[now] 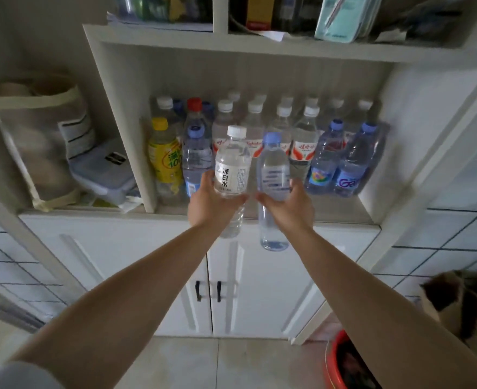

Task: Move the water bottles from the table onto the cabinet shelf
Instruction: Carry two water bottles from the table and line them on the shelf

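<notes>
My left hand (pixel 209 203) grips a clear white-capped bottle (pixel 233 164) around its middle. In my right hand (pixel 288 204) I hold a blue-capped clear bottle (pixel 272 169) the same way. Both bottles are upright and raised in front of the cabinet shelf (pixel 341 211), just before its front edge. Several bottles stand in rows on that shelf, among them a yellow drink bottle (pixel 165 155), red-labelled bottles (pixel 304 138) and blue bottles (pixel 349 161) at the right. The table is out of view.
A canvas bag (pixel 41 141) and a plastic box (pixel 102 172) fill the left compartment. Below the shelf are white cabinet doors (pixel 259 290) with dark handles. A red bucket (pixel 341 363) sits on the floor at lower right, a cat (pixel 453 299) beside it.
</notes>
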